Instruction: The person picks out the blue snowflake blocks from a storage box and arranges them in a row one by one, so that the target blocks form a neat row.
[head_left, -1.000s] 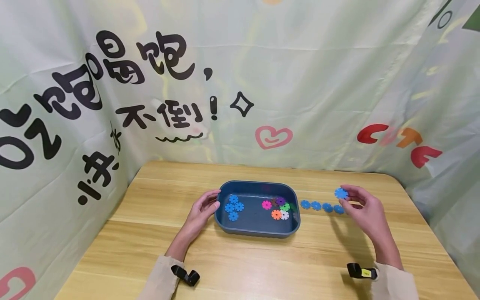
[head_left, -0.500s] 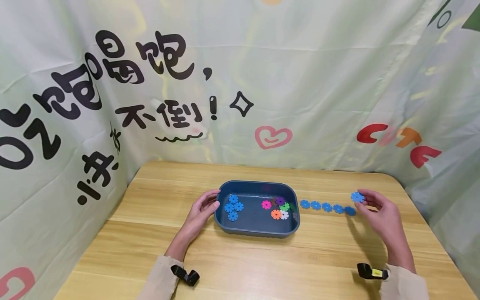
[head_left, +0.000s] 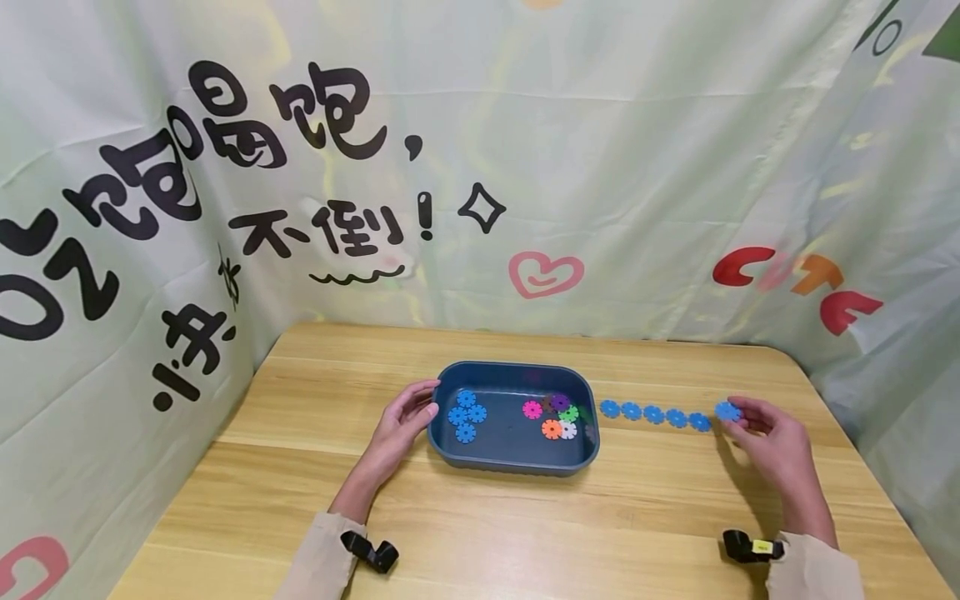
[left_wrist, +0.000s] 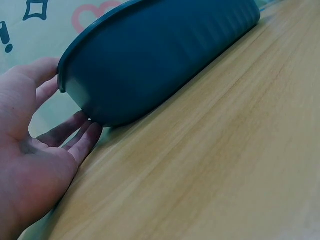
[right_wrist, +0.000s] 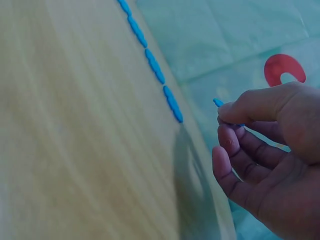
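Note:
A dark blue tray (head_left: pixel 514 454) stands on the table, holding blue notched plastic discs at its left and a mixed-colour cluster at its right. My left hand (head_left: pixel 397 425) holds the tray's left end; in the left wrist view its thumb side meets the rim, with lower fingers (left_wrist: pixel 87 140) against the outer wall. My right hand (head_left: pixel 776 446) pinches a blue notched disc (head_left: pixel 727 411) between thumb and fingers. In the right wrist view this disc (right_wrist: pixel 218 102) is mostly hidden and held above the table. To its left runs a row of blue discs (head_left: pixel 654 415) lying flat.
The wooden table (head_left: pixel 480 533) reaches back to a printed cloth backdrop (head_left: pixel 645 208), which also hangs at both sides. Inside the tray, the mixed cluster includes pink (head_left: pixel 532 409), orange (head_left: pixel 551 429) and white discs (head_left: pixel 568 431). The row extends rightward from the tray's right end.
My right hand has moved right past the row's end and then lowered, still pinching a blue disc. It has uncovered the row's rightmost disc. My left hand has stayed at the tray.

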